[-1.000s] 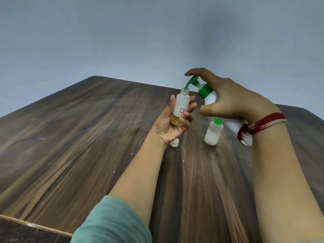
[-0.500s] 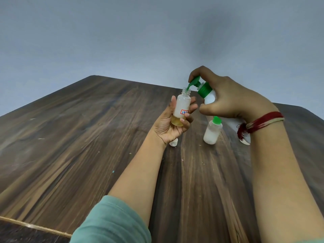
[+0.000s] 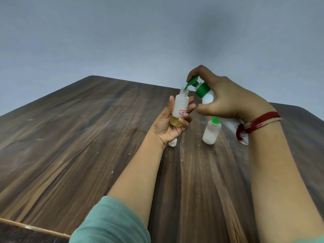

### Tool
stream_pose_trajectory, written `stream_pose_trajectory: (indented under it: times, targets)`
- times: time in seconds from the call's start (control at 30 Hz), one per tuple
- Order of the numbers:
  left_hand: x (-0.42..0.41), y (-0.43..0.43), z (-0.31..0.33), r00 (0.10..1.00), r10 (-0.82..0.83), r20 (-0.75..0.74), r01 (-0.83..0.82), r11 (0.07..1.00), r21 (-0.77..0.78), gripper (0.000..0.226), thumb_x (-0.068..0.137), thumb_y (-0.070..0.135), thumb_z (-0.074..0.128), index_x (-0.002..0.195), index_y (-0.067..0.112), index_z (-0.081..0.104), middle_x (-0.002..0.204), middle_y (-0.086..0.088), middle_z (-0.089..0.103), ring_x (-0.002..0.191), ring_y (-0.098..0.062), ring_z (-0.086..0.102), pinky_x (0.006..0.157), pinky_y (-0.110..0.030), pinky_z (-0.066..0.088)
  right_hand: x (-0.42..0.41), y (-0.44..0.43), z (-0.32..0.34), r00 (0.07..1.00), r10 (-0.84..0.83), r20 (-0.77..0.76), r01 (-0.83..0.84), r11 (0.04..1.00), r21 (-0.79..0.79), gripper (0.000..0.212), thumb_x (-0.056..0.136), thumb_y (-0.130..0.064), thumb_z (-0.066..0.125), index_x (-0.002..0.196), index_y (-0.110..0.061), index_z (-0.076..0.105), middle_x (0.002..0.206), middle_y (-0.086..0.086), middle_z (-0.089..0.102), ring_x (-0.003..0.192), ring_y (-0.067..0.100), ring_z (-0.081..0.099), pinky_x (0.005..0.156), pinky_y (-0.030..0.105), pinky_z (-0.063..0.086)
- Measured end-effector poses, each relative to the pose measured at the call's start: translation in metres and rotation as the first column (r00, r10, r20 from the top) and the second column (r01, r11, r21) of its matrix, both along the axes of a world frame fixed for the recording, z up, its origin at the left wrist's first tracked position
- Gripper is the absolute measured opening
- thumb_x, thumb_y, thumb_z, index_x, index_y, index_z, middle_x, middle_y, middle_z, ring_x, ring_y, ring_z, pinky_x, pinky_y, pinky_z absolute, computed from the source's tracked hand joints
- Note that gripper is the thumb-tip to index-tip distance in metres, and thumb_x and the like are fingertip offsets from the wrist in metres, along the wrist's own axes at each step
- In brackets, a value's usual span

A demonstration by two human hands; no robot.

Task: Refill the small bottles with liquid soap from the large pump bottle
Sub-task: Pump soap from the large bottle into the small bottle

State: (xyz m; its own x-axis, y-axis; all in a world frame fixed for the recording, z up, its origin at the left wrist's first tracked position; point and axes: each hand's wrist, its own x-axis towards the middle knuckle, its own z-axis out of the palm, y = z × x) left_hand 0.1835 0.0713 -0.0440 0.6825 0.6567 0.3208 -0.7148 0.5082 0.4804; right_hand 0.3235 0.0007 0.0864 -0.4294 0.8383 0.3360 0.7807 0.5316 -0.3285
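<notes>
My left hand (image 3: 166, 128) grips a small clear bottle (image 3: 180, 106), uncapped, with a red-edged label and some yellowish liquid at its bottom. It is held upright above the table. The large white pump bottle (image 3: 208, 98) stands just to its right, and its green pump spout (image 3: 191, 84) points down into the small bottle's mouth. My right hand (image 3: 226, 99) wraps the pump bottle's neck, its forefinger pressing on the pump head. A second small white bottle with a green cap (image 3: 211, 132) stands on the table under my right hand.
A small white cap (image 3: 173, 142) lies on the dark wooden table (image 3: 87, 137) just behind my left wrist. The table's far edge meets a plain grey wall. A pale strip runs along the near left edge.
My right forefinger has curled down onto the pump head, which has sunk. The small bottle stays under the spout, hardly moved.
</notes>
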Motion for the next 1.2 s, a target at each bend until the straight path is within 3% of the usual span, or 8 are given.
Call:
stream_pose_trajectory:
  times: [0.13,0.23,0.37,0.5,0.77,0.87,1.0,1.2]
  targets:
    - [0.0012,0.0,0.0,1.0,0.009,0.002,-0.009,1.0,-0.001,0.059,0.054,0.026,0.092,0.102,-0.001,0.071,0.087,-0.014,0.072,0.06,-0.012,0.063,0.048,-0.018,0.053,-0.0008,-0.0003,-0.0002,1.0,0.006,-0.007,-0.006,1.0,0.006,0.05,0.074,-0.009,0.064,0.11,-0.034,0.04,0.066,-0.005,0.048,0.055,0.003,0.044,0.05,0.012,0.035]
    - [0.0006,0.0016,0.0004,0.997,-0.025,0.067,0.026,1.0,-0.017,0.056,0.061,0.023,0.089,0.105,-0.004,0.069,0.09,-0.017,0.071,0.063,-0.016,0.064,0.05,-0.021,0.055,-0.0028,-0.0001,-0.0004,1.0,-0.019,0.016,0.019,1.0,-0.004,0.059,0.075,-0.01,0.063,0.123,-0.035,0.04,0.068,-0.005,0.048,0.06,0.012,0.045,0.056,0.023,0.039]
    - [-0.0008,0.0021,0.0012,0.991,-0.064,0.118,0.066,0.998,-0.011,0.052,0.068,0.022,0.085,0.108,-0.006,0.067,0.093,-0.019,0.07,0.066,-0.019,0.065,0.053,-0.023,0.056,-0.004,0.0003,-0.0005,0.999,-0.016,0.031,0.016,1.0,0.005,0.07,0.074,-0.012,0.063,0.133,-0.039,0.037,0.069,-0.016,0.044,0.062,0.012,0.047,0.053,0.01,0.036]
    - [-0.0001,0.0024,-0.0007,0.993,-0.057,0.099,0.059,0.998,-0.023,0.054,0.066,0.022,0.086,0.108,-0.005,0.067,0.092,-0.018,0.07,0.065,-0.018,0.065,0.052,-0.023,0.056,-0.0024,0.0013,-0.0011,0.999,-0.017,0.03,0.017,1.0,0.007,0.063,0.073,-0.011,0.064,0.126,-0.035,0.04,0.069,-0.007,0.047,0.061,0.016,0.045,0.055,0.022,0.038]
    - [0.0024,0.0016,-0.0021,1.0,0.003,0.022,-0.003,1.0,-0.015,0.059,0.057,0.025,0.091,0.105,-0.002,0.07,0.089,-0.015,0.071,0.061,-0.013,0.063,0.05,-0.018,0.053,0.0016,0.0022,-0.0019,1.0,0.002,-0.01,-0.002,1.0,0.015,0.052,0.074,-0.008,0.065,0.117,-0.029,0.044,0.067,-0.005,0.049,0.056,0.004,0.043,0.052,0.014,0.036]
    - [0.0013,0.0029,0.0001,0.996,-0.033,0.086,0.036,0.999,-0.029,0.055,0.064,0.022,0.087,0.108,-0.005,0.067,0.091,-0.018,0.07,0.064,-0.017,0.064,0.052,-0.021,0.055,-0.001,0.0025,-0.0019,1.0,-0.007,0.002,0.007,1.0,0.004,0.06,0.074,-0.009,0.064,0.124,-0.034,0.041,0.069,-0.005,0.048,0.059,0.011,0.044,0.055,0.018,0.038]
    - [0.0002,0.0036,0.0001,0.988,-0.072,0.134,0.076,0.997,-0.024,0.053,0.068,0.021,0.084,0.109,-0.006,0.066,0.093,-0.019,0.07,0.066,-0.02,0.065,0.054,-0.023,0.056,-0.003,0.0021,-0.002,1.0,-0.009,0.006,0.009,1.0,-0.001,0.072,0.074,-0.011,0.064,0.134,-0.04,0.038,0.071,-0.017,0.046,0.062,0.009,0.047,0.055,0.007,0.037]
    - [0.0015,0.0024,-0.001,0.996,-0.036,0.085,0.039,0.999,-0.027,0.056,0.063,0.023,0.087,0.108,-0.004,0.068,0.091,-0.017,0.071,0.064,-0.016,0.065,0.052,-0.021,0.055,-0.0002,0.0011,-0.0013,1.0,-0.013,0.019,0.013,1.0,-0.002,0.063,0.073,-0.011,0.064,0.125,-0.036,0.041,0.068,-0.003,0.05,0.061,0.015,0.046,0.055,0.019,0.038]
